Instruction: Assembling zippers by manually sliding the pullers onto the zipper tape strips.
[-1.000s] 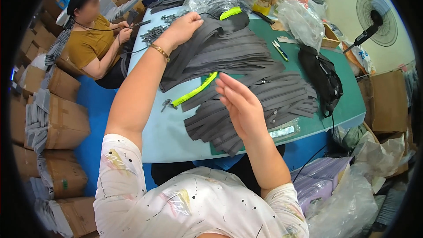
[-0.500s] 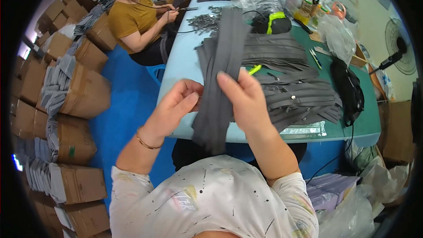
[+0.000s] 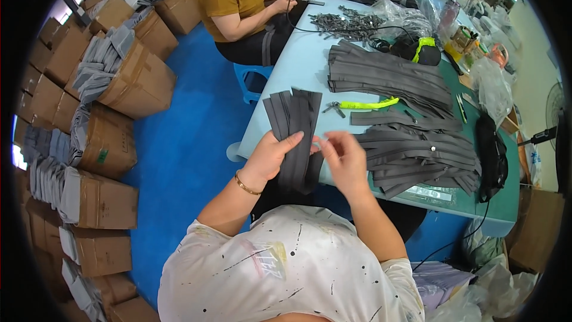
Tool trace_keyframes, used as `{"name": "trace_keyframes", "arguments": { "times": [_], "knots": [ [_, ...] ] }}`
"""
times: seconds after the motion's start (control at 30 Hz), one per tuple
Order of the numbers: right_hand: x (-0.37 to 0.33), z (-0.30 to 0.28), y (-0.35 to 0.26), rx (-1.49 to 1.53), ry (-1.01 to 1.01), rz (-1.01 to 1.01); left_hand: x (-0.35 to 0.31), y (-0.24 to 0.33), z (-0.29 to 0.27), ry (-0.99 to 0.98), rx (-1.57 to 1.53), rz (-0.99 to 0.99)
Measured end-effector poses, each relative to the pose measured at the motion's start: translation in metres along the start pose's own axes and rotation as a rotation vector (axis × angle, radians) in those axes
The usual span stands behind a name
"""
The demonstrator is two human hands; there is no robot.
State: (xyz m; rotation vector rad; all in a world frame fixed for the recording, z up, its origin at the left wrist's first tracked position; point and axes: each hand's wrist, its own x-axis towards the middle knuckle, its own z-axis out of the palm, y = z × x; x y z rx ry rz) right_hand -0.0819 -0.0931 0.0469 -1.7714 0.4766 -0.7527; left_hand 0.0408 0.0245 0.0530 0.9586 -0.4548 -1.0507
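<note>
My left hand [image 3: 271, 154] is closed around a bundle of dark grey zippers [image 3: 296, 173], its thumb lying across the front. The bundle stands upright in front of my body at the table's near edge, with its upper ends fanned out. Just right of it, my right hand [image 3: 344, 158] has thumb and fingers drawn together in a pinch; what they hold, if anything, is too small to make out. On the table beyond lie a near pile of grey zippers [image 3: 417, 152] and a farther pile [image 3: 387, 74]. A neon-yellow strip [image 3: 369, 104] with small metal pieces lies between them.
Small dark metal parts [image 3: 345, 24] are heaped farther back on the table [image 3: 310, 45]. A black pouch [image 3: 492, 158] and snips [image 3: 461, 108] lie to the right. Someone in a mustard top [image 3: 229, 0] sits at the left side. Filled cardboard boxes [image 3: 140, 86] line the left.
My right hand has let go of the zipper bundle and moved to its right side. My left hand now grips the bundle, which is held lower. The view has shifted leftward.
</note>
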Motion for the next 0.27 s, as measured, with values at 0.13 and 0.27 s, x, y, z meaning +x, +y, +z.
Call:
{"name": "trace_keyframes", "arguments": {
  "times": [0.13,0.27],
  "knots": [
    [0.023,0.000,-0.010,0.040,0.004,-0.136,-0.008,-0.017,0.008,0.040,0.130,0.036],
    [0.026,0.008,0.007,-0.092,-0.035,-0.151,-0.011,-0.033,-0.003,0.086,0.150,-0.003]
  ]
}}
